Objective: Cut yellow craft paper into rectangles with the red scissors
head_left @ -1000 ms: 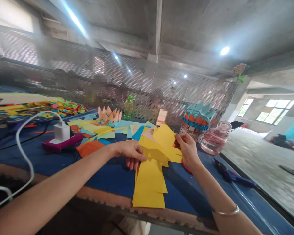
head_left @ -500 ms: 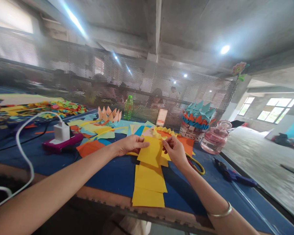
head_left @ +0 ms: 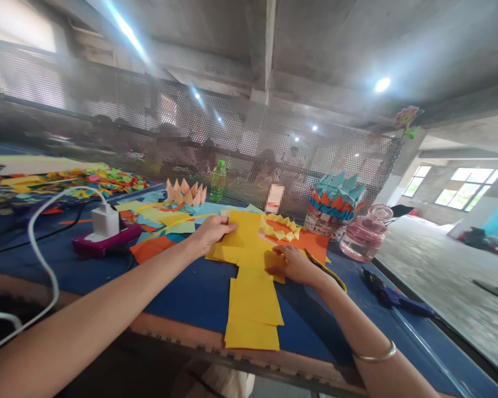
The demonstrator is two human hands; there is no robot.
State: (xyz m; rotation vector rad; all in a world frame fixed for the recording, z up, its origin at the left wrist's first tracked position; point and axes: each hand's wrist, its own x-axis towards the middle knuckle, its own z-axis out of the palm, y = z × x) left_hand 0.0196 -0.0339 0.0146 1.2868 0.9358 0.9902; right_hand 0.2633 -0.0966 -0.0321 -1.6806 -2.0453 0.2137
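Observation:
My left hand [head_left: 212, 235] pinches the left edge of a yellow paper sheet [head_left: 245, 229], which stands raised above the other sheets. Beside its lower right, my right hand [head_left: 295, 263] hovers over or touches the yellow paper with its fingers apart; exact contact I cannot tell. Several more yellow sheets [head_left: 253, 315] overlap in a column down to the table's front edge. Just beyond the right hand sits a ring of folded yellow paper points [head_left: 280, 228] on orange paper [head_left: 315, 243]. Scissors with yellow handles [head_left: 336, 279] lie partly hidden behind the right hand.
A purple power strip [head_left: 108, 240] with a white charger [head_left: 104, 221] is at left. Folded paper crowns [head_left: 186, 193], a green bottle [head_left: 218, 182] and a pink water bottle [head_left: 364, 237] stand farther back. A blue glue gun [head_left: 394, 296] lies at right.
My left hand has moved left and up with a yellow sheet. My right hand has let go of the paper, moved lower, and its fingers have spread.

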